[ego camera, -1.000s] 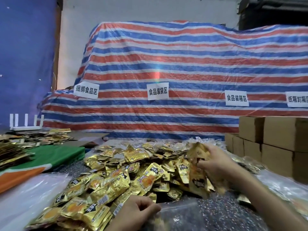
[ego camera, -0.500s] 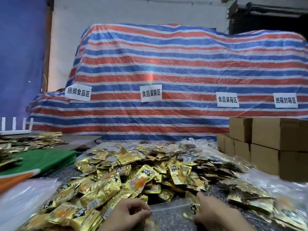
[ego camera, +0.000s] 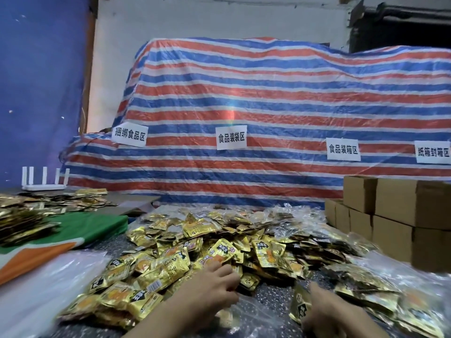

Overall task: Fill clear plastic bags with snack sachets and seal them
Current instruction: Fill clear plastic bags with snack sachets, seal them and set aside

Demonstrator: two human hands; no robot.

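A big heap of gold snack sachets (ego camera: pixel 214 252) covers the middle of the table. In front of it, at the near edge, lies a clear plastic bag (ego camera: pixel 251 313). My left hand (ego camera: pixel 210 286) sits at the bag's left edge with its fingers curled, pinching the opening. My right hand (ego camera: pixel 327 313) is at the bag's right side and grips a few gold sachets (ego camera: pixel 301 306) standing upright at the bag's mouth. The bag's lower part is cut off by the frame's bottom edge.
Filled clear bags (ego camera: pixel 366 286) pile up on the right, in front of stacked cardboard boxes (ego camera: pixel 395 215). Left: clear plastic sheeting (ego camera: pixel 36 296), a green and orange cloth (ego camera: pixel 85 228), more sachets (ego camera: pixel 24 223), a white router (ego camera: pixel 44 184). A striped tarp (ego camera: pixel 244 98) stands behind.
My right hand came down from the heap with sachets to the bag's mouth. My left hand stayed at the bag's opening. The view shifted a little.
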